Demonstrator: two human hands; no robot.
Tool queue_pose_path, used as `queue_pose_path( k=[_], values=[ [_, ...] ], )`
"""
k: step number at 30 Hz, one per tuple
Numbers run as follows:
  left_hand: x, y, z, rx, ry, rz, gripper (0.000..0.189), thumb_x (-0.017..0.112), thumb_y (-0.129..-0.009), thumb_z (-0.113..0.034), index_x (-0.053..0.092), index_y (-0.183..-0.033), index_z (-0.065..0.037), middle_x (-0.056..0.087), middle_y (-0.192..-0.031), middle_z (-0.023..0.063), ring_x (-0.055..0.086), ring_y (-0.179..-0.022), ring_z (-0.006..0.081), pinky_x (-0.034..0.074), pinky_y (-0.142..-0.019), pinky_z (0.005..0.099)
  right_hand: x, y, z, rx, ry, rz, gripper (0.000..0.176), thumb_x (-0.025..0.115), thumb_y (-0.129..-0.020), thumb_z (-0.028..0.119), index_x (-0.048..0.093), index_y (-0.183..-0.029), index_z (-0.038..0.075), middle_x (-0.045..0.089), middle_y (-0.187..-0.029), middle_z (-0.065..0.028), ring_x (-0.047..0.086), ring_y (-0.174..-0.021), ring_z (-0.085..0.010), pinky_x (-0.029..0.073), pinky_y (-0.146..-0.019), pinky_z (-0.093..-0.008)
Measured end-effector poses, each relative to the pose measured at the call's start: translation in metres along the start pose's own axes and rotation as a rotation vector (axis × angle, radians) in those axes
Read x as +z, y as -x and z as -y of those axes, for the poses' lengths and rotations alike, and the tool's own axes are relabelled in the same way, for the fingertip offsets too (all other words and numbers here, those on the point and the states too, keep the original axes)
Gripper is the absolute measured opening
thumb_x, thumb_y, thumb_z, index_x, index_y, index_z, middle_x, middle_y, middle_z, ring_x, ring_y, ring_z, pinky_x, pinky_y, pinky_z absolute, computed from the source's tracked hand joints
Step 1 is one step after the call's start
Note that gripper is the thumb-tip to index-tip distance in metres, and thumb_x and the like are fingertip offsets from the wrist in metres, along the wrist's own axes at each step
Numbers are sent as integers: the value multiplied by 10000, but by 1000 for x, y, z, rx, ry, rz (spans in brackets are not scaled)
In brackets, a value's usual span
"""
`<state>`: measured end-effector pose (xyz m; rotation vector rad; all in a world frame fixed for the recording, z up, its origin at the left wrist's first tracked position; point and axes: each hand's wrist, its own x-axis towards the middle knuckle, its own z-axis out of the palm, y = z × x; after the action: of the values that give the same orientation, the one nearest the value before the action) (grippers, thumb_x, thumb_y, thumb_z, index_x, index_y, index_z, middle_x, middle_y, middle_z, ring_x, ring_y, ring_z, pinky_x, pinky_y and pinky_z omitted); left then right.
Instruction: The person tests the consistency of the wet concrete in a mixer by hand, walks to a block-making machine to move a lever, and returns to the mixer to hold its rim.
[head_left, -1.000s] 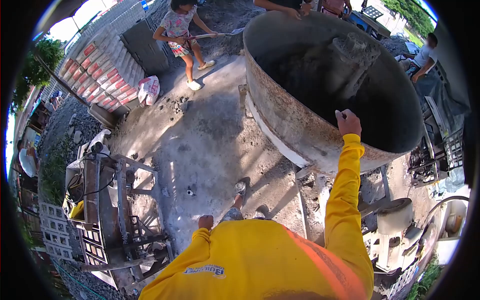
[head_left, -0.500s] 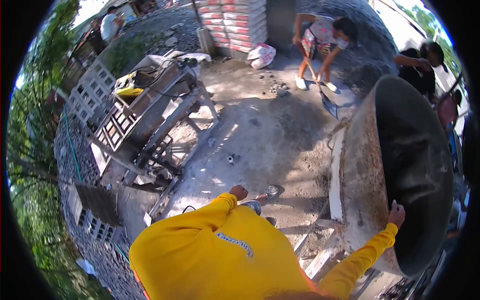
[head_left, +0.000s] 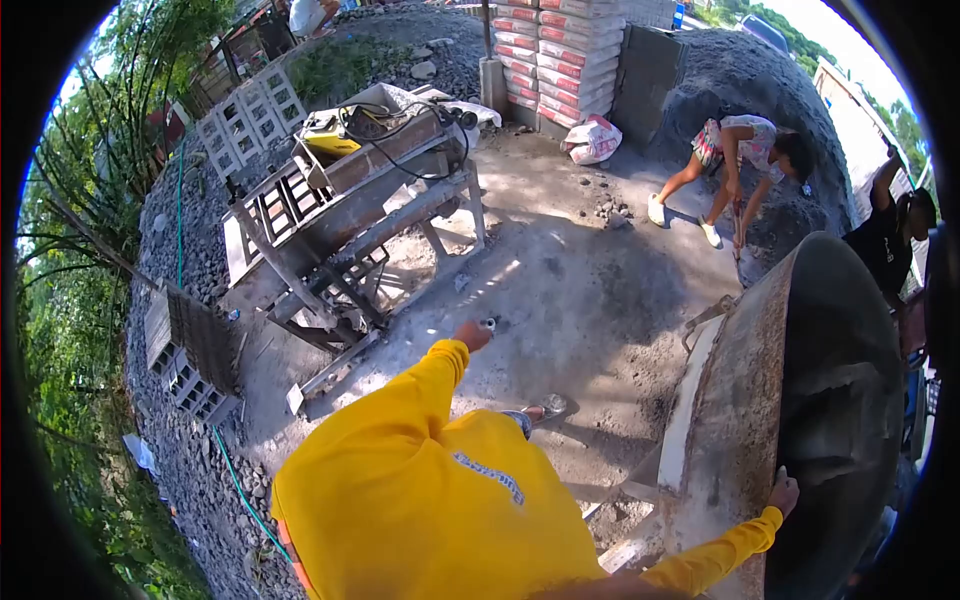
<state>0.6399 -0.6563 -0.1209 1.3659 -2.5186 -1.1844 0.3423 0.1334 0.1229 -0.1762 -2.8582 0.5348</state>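
My right hand [head_left: 784, 492] is closed over the near rim of a large rusty mixer drum [head_left: 735, 400], whose dark hollow mouth faces right. Dried grey residue coats the drum's outside, and a pale band runs round its back. My left hand [head_left: 473, 336] is held out in front of my body, fingers curled, with no held thing visible. Just beyond its knuckles, a small pale round object [head_left: 488, 323] appears to lie on the concrete ground. Yellow sleeves cover both arms.
A worn block-making machine [head_left: 350, 215] stands at left, near hollow blocks [head_left: 190, 385] and gravel. Behind are stacked cement bags [head_left: 580, 60] and a filled sack [head_left: 592, 140]. One person [head_left: 735, 170] bends by a sand pile [head_left: 740, 90]; another [head_left: 890, 240] stands beyond the drum.
The view has shifted, so the scene sits further right. My left hand has reached forward, and my right hand stays on the rim. The bending person has turned toward the sand pile.
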Motion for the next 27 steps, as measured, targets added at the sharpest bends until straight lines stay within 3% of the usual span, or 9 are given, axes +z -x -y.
queue_pose_path(
  k=[3,5,8,9,13,14,17,23,27],
  values=[
    [-84,-75,-56,309,-94,-466,413,690,-855,-328,655,-1080,16,726,-924,216,704,-880,380,533,-798,475,-6,6,10,-23,8,-11,497,641,-948,439,626,-811,-39,604,-721,-203,560,-677,-311,454,-690,-422],
    [-171,-84,-131,282,123,-460,648,701,-819,-348,550,-1361,-26,643,-1221,293,623,-1142,434,491,-990,453,-12,12,19,-21,-19,-20,492,636,-952,438,631,-816,-35,619,-740,-199,574,-693,-310,462,-701,-419],
    [-292,-86,-221,466,163,-581,666,681,-828,-299,507,-1388,15,664,-1156,310,635,-1119,444,504,-952,455,-12,13,19,-21,-33,-32,486,633,-954,435,638,-826,-33,635,-766,-194,588,-716,-310,470,-716,-414],
    [-316,-131,-223,659,7,-900,664,650,-861,-317,483,-1395,39,692,-1050,297,690,-978,425,530,-867,460,-11,12,18,-22,-35,-37,484,632,-954,434,640,-829,-33,640,-774,-192,592,-723,-310,473,-721,-413],
    [-429,-104,-306,446,217,-689,558,645,-895,-256,496,-1306,91,706,-796,129,667,-581,201,523,-509,331,-9,11,19,-9,7,-30,486,637,-949,436,639,-838,-38,643,-791,-192,590,-735,-327,475,-730,-413],
    [-454,-128,-305,417,171,-698,473,677,-813,-358,694,-920,103,712,-723,206,729,-710,319,570,-693,408,-9,11,16,-13,3,-33,487,638,-947,435,637,-840,-39,640,-791,-196,588,-734,-330,473,-729,-415],
    [-493,-102,-329,368,66,-629,448,698,-812,-376,716,-752,67,728,-762,191,727,-690,269,573,-649,387,-10,11,16,2,5,-11,494,638,-946,437,628,-842,-46,628,-785,-206,581,-728,-339,468,-721,-422],
    [-511,-65,-354,327,102,-412,396,659,-923,-265,535,-1100,67,663,-740,128,510,-470,102,374,-407,250,-1,1,5,-15,-7,-5,519,649,-938,434,603,-797,-64,573,-725,-232,512,-661,-335,439,-678,-433],
    [-510,-74,-348,368,148,-444,373,665,-917,-262,547,-1063,61,644,-732,133,460,-455,87,335,-393,246,-3,2,8,41,24,22,529,662,-929,430,598,-778,-72,542,-697,-247,467,-636,-329,422,-659,-435]
  ],
)
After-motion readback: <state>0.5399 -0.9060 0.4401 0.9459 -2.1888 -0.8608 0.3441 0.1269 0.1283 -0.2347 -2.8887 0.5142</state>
